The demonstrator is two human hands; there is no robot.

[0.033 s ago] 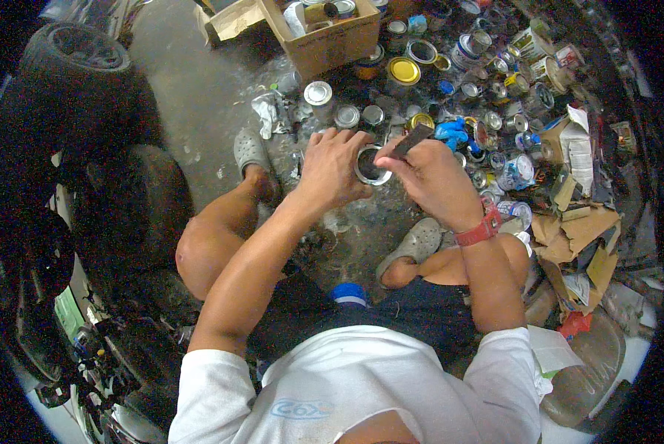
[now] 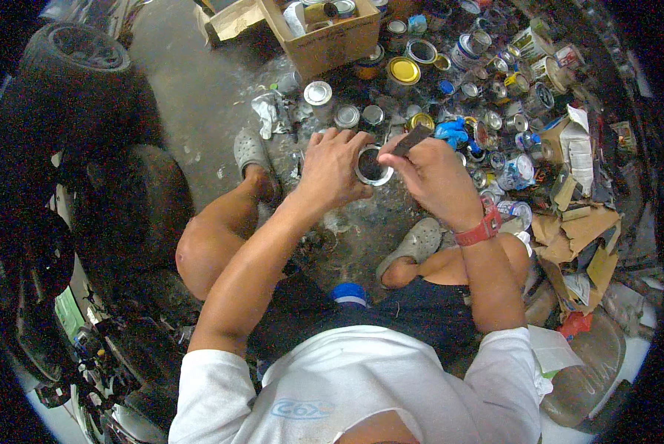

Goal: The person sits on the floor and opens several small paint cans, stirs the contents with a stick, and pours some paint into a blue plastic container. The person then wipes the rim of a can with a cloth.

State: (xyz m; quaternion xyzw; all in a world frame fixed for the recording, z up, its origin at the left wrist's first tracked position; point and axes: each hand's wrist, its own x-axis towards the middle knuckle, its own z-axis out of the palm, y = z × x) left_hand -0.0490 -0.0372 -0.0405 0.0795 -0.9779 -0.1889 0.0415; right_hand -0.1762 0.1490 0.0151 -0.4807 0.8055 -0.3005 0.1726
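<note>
A small round open-topped can [image 2: 372, 176] with a bright metal rim and dark inside is between my hands. My left hand [image 2: 333, 167] curls around its left side, fingers on the far side and thumb on the near side. My right hand [image 2: 437, 176], with a red watch [image 2: 483, 228] on its wrist, is closed on a dark flat stick [image 2: 411, 139] that slants up to the right. The right thumb is at the can's rim. The stick's lower end is hidden by the fingers, so I cannot tell how far it reaches into the can.
Many cans crowd the floor ahead and right, among them a yellow-lidded can [image 2: 404, 71] and a silver-lidded can [image 2: 318, 94]. Beyond stands a cardboard box [image 2: 332, 46] holding cans. Torn cardboard [image 2: 580, 237] lies at right, a tyre [image 2: 76, 55] at left. A blue-and-white round object [image 2: 349, 294] sits between my legs.
My right hand and the stick have shifted very slightly right, and the thumb covers less of the can's mouth. My left hand keeps its hold on the can.
</note>
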